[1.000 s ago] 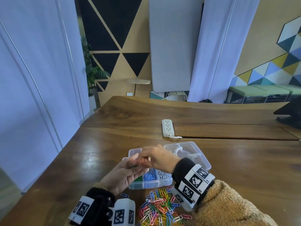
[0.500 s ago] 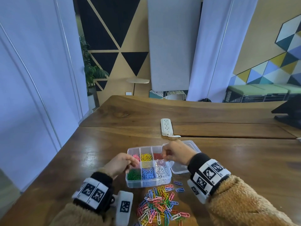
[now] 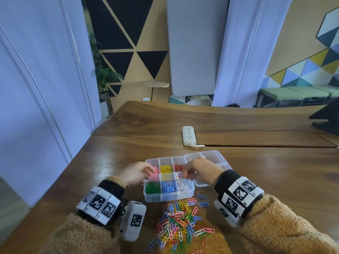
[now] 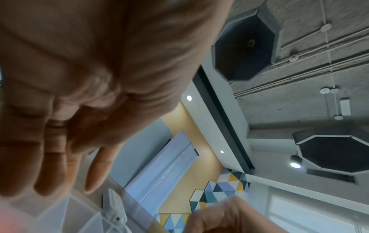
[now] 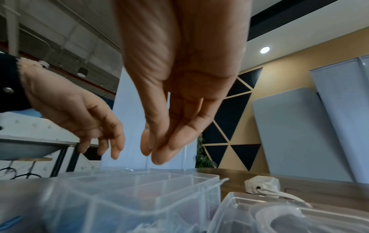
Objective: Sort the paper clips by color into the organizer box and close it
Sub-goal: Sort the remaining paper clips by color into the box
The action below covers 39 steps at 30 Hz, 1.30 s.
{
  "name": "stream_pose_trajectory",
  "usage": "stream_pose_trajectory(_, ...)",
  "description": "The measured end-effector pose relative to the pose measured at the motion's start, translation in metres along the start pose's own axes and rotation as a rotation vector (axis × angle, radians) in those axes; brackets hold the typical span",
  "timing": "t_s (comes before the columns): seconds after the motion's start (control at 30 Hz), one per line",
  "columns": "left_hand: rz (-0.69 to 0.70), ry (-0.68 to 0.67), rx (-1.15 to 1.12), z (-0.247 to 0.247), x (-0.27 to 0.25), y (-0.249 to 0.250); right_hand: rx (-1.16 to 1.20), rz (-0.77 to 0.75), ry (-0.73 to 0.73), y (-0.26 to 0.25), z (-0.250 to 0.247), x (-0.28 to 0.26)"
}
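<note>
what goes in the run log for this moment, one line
left hand over pink section | right hand over red section | organizer box open | loose clips unsorted on table

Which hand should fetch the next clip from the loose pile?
Probably right: the right hand hovers empty over the clear organizer box, while the left hand is at the pink compartment.

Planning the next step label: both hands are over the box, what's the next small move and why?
Probably bring the right hand back to the loose pile for another clip: its fingers look empty over the organizer box, the left hand also holds nothing visible, and many mixed clips remain unsorted.
</note>
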State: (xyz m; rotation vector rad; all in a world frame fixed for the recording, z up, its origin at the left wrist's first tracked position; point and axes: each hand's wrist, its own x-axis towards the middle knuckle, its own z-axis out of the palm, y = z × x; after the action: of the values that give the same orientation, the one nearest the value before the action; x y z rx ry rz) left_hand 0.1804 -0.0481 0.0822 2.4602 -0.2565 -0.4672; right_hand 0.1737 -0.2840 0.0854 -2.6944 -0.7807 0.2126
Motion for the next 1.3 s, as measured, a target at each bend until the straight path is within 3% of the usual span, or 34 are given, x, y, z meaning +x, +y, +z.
stream_pose_trajectory(0.1,0.013,0.076,0.075,-0.002,-0.026,-0.013,-0.052,-0.090,-0.036,-0.009,0.012,-0.017)
stream_pose_trajectory(0.3,-0.206,-0.181,0.420,0.026,-0.066,-0.039,-0.302,-0.203,-0.253,-0.030,0.042,-0.041)
stream_pose_trajectory(0.37,-0.232,-0.201,0.494,0.040,-0.066,-0.037,-0.393,-0.205,-0.297,-0.033,0.048,-0.036)
stream_pose_trajectory(0.5,-0.190,-0.193,0.511,0.061,-0.057,-0.023,-0.438,-0.171,-0.363,-0.039,0.058,-0.024)
stream_pose_trajectory(0.7,-0.006,-0.139,0.406,0.092,-0.049,0.001,-0.200,-0.086,-0.319,-0.044,0.067,-0.017)
stream_pose_trajectory(0.83,0.009,-0.118,0.433,0.091,-0.033,0.010,-0.107,-0.072,-0.281,-0.043,0.065,-0.013)
stream_pose_trajectory(0.93,0.013,-0.129,0.320,0.088,-0.027,0.012,-0.061,-0.048,-0.243,-0.042,0.059,-0.013)
stream_pose_trajectory(1.03,0.018,-0.110,0.037,0.084,-0.028,0.009,0.082,0.030,-0.175,-0.038,0.048,-0.016)
stream_pose_trajectory(1.2,0.020,0.033,-0.331,0.066,-0.032,0.000,0.290,0.055,0.025,-0.026,0.030,-0.021)
stream_pose_trajectory(1.3,0.033,0.049,-0.472,0.066,-0.033,0.001,0.453,0.085,0.164,-0.025,0.026,-0.026)
